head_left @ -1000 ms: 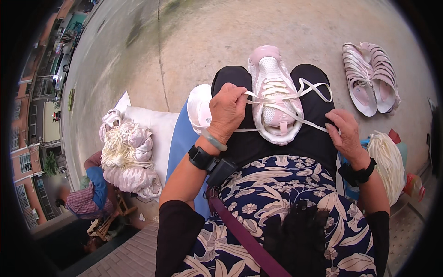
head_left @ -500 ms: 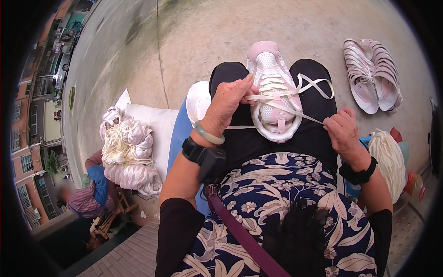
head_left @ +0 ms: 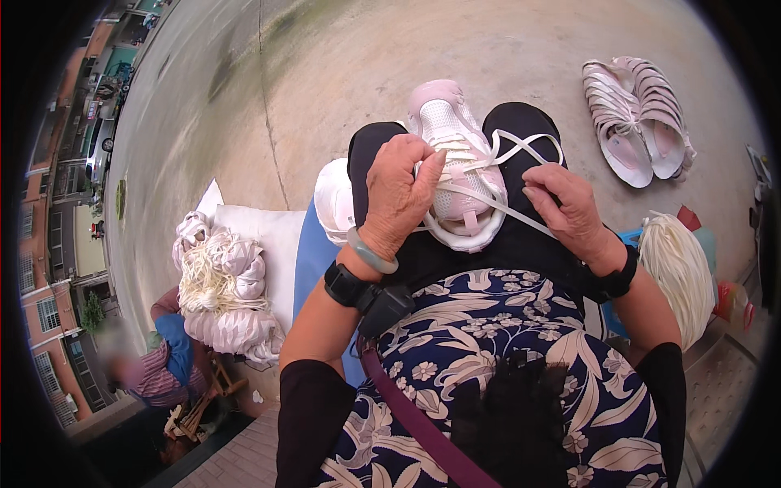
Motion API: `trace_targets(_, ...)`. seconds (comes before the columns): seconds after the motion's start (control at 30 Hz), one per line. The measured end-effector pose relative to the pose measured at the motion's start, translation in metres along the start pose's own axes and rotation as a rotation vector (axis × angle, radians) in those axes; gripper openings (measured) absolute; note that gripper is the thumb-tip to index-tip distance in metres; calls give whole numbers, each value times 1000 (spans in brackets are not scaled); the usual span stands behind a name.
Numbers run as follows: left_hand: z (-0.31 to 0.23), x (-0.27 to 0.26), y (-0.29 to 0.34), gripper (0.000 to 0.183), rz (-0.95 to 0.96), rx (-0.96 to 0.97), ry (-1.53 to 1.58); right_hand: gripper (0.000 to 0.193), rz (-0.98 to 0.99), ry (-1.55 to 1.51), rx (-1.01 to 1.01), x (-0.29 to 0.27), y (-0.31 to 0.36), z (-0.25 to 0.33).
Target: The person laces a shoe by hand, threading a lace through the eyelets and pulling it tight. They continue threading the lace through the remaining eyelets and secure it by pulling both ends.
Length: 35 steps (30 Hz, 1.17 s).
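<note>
A pale pink and white sneaker rests on my lap between my knees, toe pointing away from me. White shoelace is threaded through its upper eyelets. My left hand is closed at the shoe's left side, thumb and forefinger pinched on lace beside the tongue; the exact grip is partly hidden. To the right of the shoe, my right hand is curled closed, and a lace strand runs from the shoe to its lower fingers. A loose lace loop arches over my right knee.
Bundled pink-white shoe uppers lie on a white surface at left. Another white shoe piece sits beside my left knee. More stacked uppers lie on the ground at right, above a hank of white laces. A person sits far left.
My left hand has moved in closer over the shoe's lace rows. My right hand has shifted slightly left and turned, its thumb and forefinger now higher. The view has shifted a little.
</note>
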<state>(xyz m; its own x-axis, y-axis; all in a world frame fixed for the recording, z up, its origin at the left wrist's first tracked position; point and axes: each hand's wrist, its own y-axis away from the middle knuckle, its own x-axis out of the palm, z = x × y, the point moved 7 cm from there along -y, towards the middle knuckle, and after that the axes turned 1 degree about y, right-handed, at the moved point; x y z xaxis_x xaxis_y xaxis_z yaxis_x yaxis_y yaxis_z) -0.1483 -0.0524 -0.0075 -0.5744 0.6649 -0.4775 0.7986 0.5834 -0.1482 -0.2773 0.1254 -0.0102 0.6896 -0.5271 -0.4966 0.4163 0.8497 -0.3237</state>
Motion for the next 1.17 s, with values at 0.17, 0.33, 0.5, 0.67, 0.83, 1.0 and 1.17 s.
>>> trace_targets(0.17, -37, 30, 8, 7, 27, 331, -432, 27, 18, 232, -135, 38, -25, 20)
trace_targets(0.33, -35, 44, 10, 8, 19, 339, -512, 27, -1, 321, -72, 42, -20, 13)
trace_targets(0.5, -30, 49, 8, 9, -3, 299, -536, 16, -27, 279, -75, 43, -18, 5)
trace_targets(0.67, -30, 56, 10, 10, -58, 303, -574, 11, -47, 251, -95, 46, -18, 0)
trace_targets(0.83, -25, 57, 5, 8, -44, 235, -482, 11, -7, 241, -43, 46, -19, -3)
trace_targets(1.0, -32, 53, 4, 8, 10, 249, -456, 21, 7, 168, 40, 40, -19, -3)
trace_targets(1.17, -32, 6, 27, 8, 276, 210, -314, 41, 51, 42, 140, 38, -16, -9)
